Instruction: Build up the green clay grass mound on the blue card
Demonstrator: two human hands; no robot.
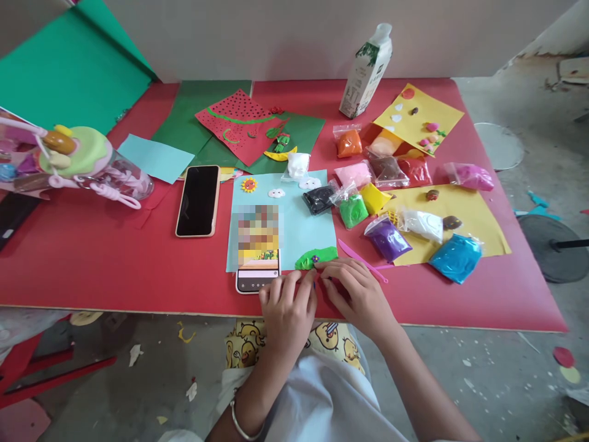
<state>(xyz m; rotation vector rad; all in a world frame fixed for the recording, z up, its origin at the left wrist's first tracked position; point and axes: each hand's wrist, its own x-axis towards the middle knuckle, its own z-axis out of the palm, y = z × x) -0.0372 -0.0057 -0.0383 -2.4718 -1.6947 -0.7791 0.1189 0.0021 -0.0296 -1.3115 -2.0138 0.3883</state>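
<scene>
My left hand (291, 302) rests at the table's front edge beside the lit phone (258, 285), its fingers curled together. A tiny dark blue bit shows at its fingertips, too small to name. My right hand (358, 296) is bent with thumb and index apart, its fingertips by the lower edge of a green clay patch (304, 260). On that patch sits a small purple clay flower (315, 259). The patch lies at the lower right of a light blue sheet (294, 230), which also bears a clay sun (249, 185) and white clay clouds (277, 193).
Bags of coloured clay, including purple (389, 239) and blue (456, 258), lie to the right near a pink clay knife (361, 259). A carton (367, 70) stands at the back. A dark phone (198, 201) and a clear bottle (124, 175) are on the left.
</scene>
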